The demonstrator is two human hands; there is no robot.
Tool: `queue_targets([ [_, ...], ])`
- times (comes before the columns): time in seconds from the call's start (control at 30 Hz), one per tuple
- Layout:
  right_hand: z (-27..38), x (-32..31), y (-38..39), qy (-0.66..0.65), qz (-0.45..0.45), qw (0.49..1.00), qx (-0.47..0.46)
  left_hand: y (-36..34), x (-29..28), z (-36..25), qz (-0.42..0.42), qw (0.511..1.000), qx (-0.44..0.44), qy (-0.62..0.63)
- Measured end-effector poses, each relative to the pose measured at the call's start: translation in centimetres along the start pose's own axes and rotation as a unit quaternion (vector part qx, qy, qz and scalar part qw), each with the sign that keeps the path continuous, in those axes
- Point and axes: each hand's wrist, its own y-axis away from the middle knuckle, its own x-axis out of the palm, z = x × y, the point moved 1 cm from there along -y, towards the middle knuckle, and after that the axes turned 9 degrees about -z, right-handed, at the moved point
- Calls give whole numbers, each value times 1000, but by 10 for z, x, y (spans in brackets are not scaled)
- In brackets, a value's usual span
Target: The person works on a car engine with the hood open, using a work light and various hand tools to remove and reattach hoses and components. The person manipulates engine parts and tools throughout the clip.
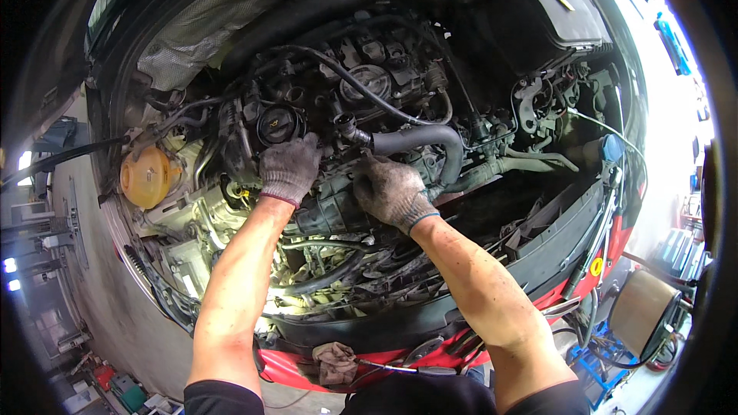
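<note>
Both hands wear dirty knit gloves inside an open engine bay. My left hand (289, 167) is just below the round black oil filler cap (278, 121), fingers bent forward among dark engine parts; what they grip is unclear. My right hand (388, 190) is curled beneath the elbow of a thick dark hose (411, 140) and a short open fitting (350, 129), its fingertips on something too small to make out. A thin black hose (369, 94) arches over the engine above both hands.
A yellow coolant reservoir (150, 178) sits left, a blue-capped filler (611, 148) right. A rag (334, 363) lies on the red front edge (277, 373). Beside the car are a padded stool (642, 315), a blue wheeled frame (603, 369) and workshop equipment (115, 384) at lower left.
</note>
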Motion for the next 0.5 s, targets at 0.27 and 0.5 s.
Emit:
queue_targets([
  [0.27,4,3,1,-10,11,1000,-11,19,-4,17,-206,978,39,-7],
  [0.5,2,-2,-1,12,19,1000,-12,105,-84,88,51,960,-258,99],
])
